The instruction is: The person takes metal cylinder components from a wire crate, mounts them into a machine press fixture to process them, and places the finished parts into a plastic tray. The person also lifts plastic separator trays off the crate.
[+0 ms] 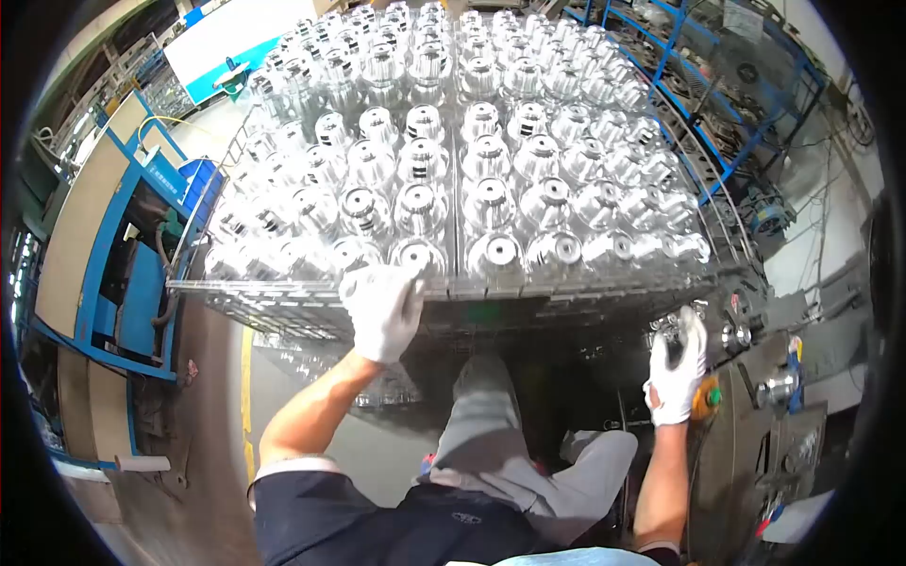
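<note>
My left hand, in a white glove, is at the front edge of a large wire crate. Its fingertips reach up to a shiny metal cup-shaped part in the front row, thumb apart from the fingers; I see nothing held in it. To its right stands another such part, with a round hole in its top. My right hand, also gloved, is beyond the crate's front right corner. Its thumb and fingers curve around a shiny metal part, partly hidden by the glove.
Several rows of similar metal parts fill the crate. Blue shelving stands at the right, a blue-framed cabinet at the left. On the right are a machine bench and an orange object. My knees are below the crate's front.
</note>
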Motion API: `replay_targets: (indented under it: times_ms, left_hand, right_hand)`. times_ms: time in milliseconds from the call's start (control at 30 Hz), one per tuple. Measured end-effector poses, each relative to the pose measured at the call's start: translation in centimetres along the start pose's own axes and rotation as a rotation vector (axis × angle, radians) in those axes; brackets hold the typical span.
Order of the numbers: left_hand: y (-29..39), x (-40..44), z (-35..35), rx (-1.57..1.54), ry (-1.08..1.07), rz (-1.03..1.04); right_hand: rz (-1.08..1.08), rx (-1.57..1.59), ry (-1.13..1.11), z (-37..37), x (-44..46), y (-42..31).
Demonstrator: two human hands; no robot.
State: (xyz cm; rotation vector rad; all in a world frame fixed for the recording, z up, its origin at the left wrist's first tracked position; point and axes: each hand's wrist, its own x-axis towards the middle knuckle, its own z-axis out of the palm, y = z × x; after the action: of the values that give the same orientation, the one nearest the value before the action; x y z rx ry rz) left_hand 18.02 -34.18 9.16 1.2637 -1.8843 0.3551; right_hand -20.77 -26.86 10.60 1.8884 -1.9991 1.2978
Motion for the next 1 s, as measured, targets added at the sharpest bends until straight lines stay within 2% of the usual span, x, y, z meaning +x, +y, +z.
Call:
replay_targets:
  times_ms: [167, 233, 267, 433, 600, 667, 700, 733, 767, 833, 867, 900, 933, 967, 1000]
  left_hand:
    - [1.3, 1.5, -1.1, 0.073, -0.199, -0.083]
    - [1.5, 1.8, -0.6, 0.094, -0.206, -0.145]
    - [1.9, 2.2, -0.6, 0.106, -0.258, -0.19]
    - [3.9, 4.7, -0.6, 0.21, -0.384, -0.455]
    - [4.2, 6.3, -1.1, 0.227, -0.39, -0.568]
    - [4.3, 7.0, -1.5, 0.184, -0.374, -0.633]
    - [3.7, 7.0, -1.9, 0.155, -0.358, -0.667]
    - [2.6, 6.4, -2.5, 0.021, -0.332, -0.73]
    - [2.2, 7.0, -3.5, 0.026, -0.324, -0.737]
    - [0.7, 8.0, -5.4, -0.115, -0.106, -1.059]
    - [-2.0, 7.3, -6.6, -0.116, -0.053, -0.978]
    - [-4.6, 7.2, -8.1, -0.13, 0.015, -1.091]
    - [-7.0, 8.7, -9.7, -0.001, 0.024, -1.058]
    - [-7.9, 13.1, -11.3, 0.003, 0.067, -1.128]
    - [-12.6, 13.3, -12.9, 0.1, -0.057, -1.102]
  right_hand:
    - [-0.16, -0.166, -0.062, 6.6, 11.6, 3.9]
    - [-0.008, -0.074, -0.242, 6.4, 12.8, 2.6]
    - [-0.273, -0.106, -0.252, 6.5, 12.9, 4.1]
    - [-0.108, -0.086, -0.481, 5.6, 14.4, 3.1]
    - [-0.071, -0.047, -0.571, 5.0, 15.3, 2.5]
    - [0.069, -0.014, -0.688, 4.0, 16.7, 1.6]
    - [0.191, 0.025, -0.776, 3.5, 17.4, 0.8]
    - [0.428, 0.132, -0.876, 4.1, 17.3, 2.3]
    - [0.292, 0.213, -0.814, 4.8, 17.9, 3.4]
    - [0.229, 0.319, -0.755, 6.1, 21.2, 2.4]
    - [0.188, 0.311, -0.744, 7.1, 23.5, 1.6]
    - [0.152, 0.306, -0.731, 8.2, 25.6, 0.5]
    - [0.175, 0.324, -0.774, 9.4, 28.4, -1.4]
    - [0.194, 0.345, -0.825, 11.0, 31.2, -3.5]
    - [0.127, 0.404, -0.769, 13.3, 32.9, -4.9]
